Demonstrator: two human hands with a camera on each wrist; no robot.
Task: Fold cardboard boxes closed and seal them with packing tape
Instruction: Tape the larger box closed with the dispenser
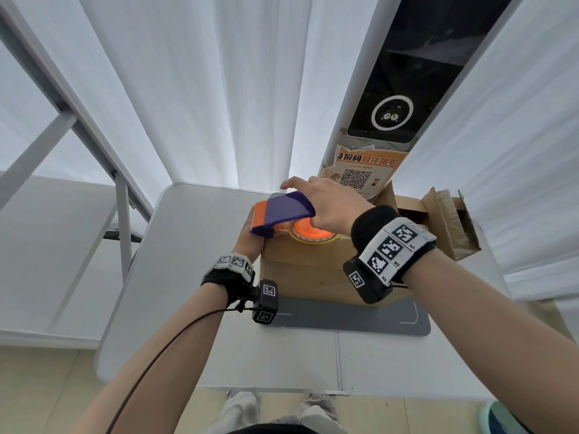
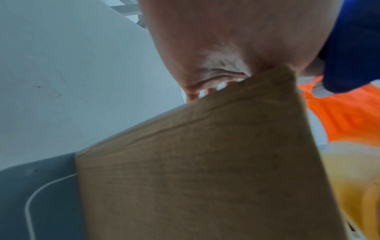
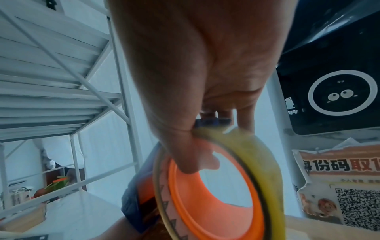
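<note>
While the cardboard box (image 1: pixel 316 270) stood on the grey mat (image 1: pixel 360 317) of the tabletop (image 1: pixel 188 245) with its top flaps already folded flat, we judged the sealing itself only just under way, since no laid strip of tape could be made out on the lid. Our right hand (image 1: pixel 329 208) gripped the tape dispenser (image 1: pixel 282 214) just above the box top, the thumb hooked through the orange core of the yellowish roll (image 3: pixel 236 178) and the other fingers (image 3: pixel 244 116) curled over its blue body, while the index finger pointed outward. Our left hand (image 1: pixel 250 242) pressed against the box's upper left corner, its fingers (image 2: pixel 211 90) reaching over the far edge; whether they curled tight we could not tell. A second box (image 1: pixel 445 220), flaps open, waited behind.
</note>
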